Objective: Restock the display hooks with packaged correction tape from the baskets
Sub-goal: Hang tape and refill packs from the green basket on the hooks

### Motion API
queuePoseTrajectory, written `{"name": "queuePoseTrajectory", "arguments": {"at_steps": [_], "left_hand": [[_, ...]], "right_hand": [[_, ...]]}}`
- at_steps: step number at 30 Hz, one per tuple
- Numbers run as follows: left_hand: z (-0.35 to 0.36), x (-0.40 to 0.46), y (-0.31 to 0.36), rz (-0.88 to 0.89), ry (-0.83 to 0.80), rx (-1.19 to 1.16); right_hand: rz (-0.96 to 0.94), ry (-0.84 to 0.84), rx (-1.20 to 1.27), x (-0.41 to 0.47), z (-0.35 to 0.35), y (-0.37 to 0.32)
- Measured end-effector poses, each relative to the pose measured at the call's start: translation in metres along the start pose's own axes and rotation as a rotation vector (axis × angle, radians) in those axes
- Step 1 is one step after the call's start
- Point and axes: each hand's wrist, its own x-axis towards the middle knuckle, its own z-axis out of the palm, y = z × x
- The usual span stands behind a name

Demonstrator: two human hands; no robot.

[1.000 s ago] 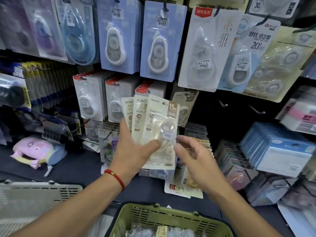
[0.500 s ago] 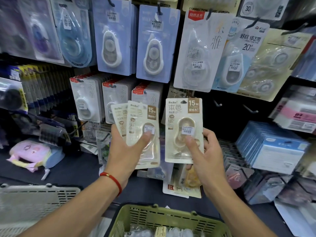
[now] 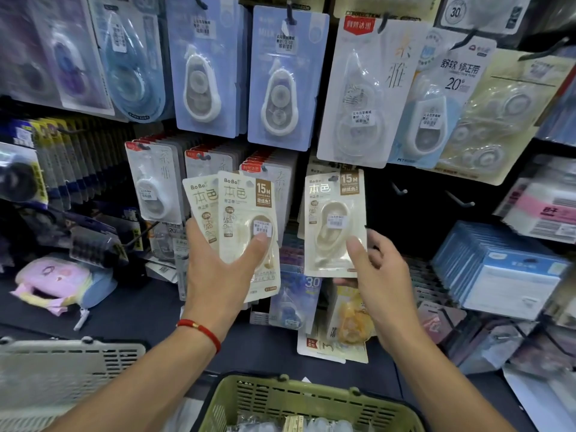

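Observation:
My left hand (image 3: 218, 272) grips a fanned stack of cream correction tape packs (image 3: 246, 219), thumb pressed on the front one. My right hand (image 3: 377, 282) pinches a single cream pack (image 3: 333, 222) by its lower right edge and holds it upright in front of the display, its top by a hook where matching packs hang behind it. Two bare hooks (image 3: 400, 190) (image 3: 459, 199) stick out of the dark panel to the right. A green basket (image 3: 274, 397) with more packs sits below my arms.
Blue and white correction tape packs (image 3: 283, 85) hang in rows above. A grey basket (image 3: 62, 366) stands at lower left beside a pink pouch (image 3: 56, 282). Blue boxed stock (image 3: 505, 269) is stacked at right, and loose packs (image 3: 336, 338) lie on the dark shelf.
My right hand took one pack off the stack and carried it right and up toward the hook. My left hand keeps the remaining packs.

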Motion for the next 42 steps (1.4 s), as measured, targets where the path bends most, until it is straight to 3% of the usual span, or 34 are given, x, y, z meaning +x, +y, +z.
{"name": "queuePoseTrajectory", "arguments": {"at_steps": [4, 8, 10, 20, 26, 42], "left_hand": [[0.000, -0.001, 0.002, -0.006, -0.037, 0.000], [0.008, -0.009, -0.001, -0.033, -0.171, -0.032], [0.012, -0.012, -0.002, -0.038, -0.202, -0.019], [0.010, -0.013, -0.004, -0.084, -0.230, 0.008], [0.006, -0.011, -0.006, -0.102, -0.169, 0.074], [0.002, -0.009, 0.006, -0.085, -0.073, 0.030]], "right_hand": [[0.091, -0.079, -0.352, -0.007, -0.001, 0.012], [0.019, -0.335, -0.224, -0.021, 0.014, 0.010], [-0.014, -0.367, -0.171, -0.025, 0.023, 0.008], [0.021, -0.072, 0.180, -0.017, 0.017, 0.002], [-0.086, -0.023, 0.100, -0.009, 0.005, 0.000], [-0.150, 0.045, 0.112, -0.006, 0.004, -0.011]]}}
